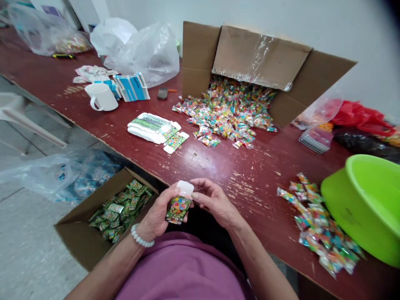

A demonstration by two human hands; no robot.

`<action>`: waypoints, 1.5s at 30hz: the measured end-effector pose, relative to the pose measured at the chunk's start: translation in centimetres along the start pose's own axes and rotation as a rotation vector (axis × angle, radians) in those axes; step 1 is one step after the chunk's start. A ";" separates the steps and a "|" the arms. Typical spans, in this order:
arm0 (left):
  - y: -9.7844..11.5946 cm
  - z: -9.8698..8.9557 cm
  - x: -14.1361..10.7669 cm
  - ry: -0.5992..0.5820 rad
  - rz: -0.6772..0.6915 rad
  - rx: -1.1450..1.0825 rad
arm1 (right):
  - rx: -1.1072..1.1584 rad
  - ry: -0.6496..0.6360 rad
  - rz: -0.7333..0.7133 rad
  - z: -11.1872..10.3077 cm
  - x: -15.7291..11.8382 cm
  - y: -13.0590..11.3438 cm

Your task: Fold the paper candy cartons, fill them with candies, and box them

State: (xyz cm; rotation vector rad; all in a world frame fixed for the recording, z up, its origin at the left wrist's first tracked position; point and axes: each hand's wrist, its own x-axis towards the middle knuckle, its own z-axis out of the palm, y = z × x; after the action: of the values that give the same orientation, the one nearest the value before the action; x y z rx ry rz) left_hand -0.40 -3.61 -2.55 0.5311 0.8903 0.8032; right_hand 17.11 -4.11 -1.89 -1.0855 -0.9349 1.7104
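A dark red desk (215,162) is stretching from the far left to the near right. On its far side, a large cardboard box (262,54) is facing the person with its flaps open. At the near left, below the desk's edge, an open carton (73,233) is holding many small green packages (125,208). At the right, a green basin (350,204) is standing on the desk. A heap of wrapped sweets (228,110) is spreading out from the cardboard box, and a smaller pile of sweets (321,229) is lying just left of the basin. To the left of the heap, and nearer, a stack of flat printed cartons (146,127) is resting. The left hand (162,204) is gripping a small printed box (178,208). The right hand (212,200) is touching its white flap (185,188); whether it is pinching, I cannot tell. This box is staying between both hands, at the desk's near edge, and its colourful face is showing.
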 end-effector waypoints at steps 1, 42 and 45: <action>-0.1 0.0 0.0 0.000 0.006 -0.008 | -0.003 -0.007 -0.005 0.1 0.1 0.2; 0.3 0.5 0.2 -0.037 -0.082 0.084 | -0.433 0.017 -0.308 0.7 0.0 0.0; 0.6 0.4 0.5 -0.029 -0.109 -0.042 | -0.731 0.054 -0.520 0.9 -0.4 0.5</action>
State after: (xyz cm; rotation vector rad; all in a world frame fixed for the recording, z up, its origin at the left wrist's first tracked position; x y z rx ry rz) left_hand -0.08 -2.85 -2.14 0.4517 0.8668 0.7119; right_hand 16.18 -4.74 -1.95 -1.1813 -1.7026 0.9140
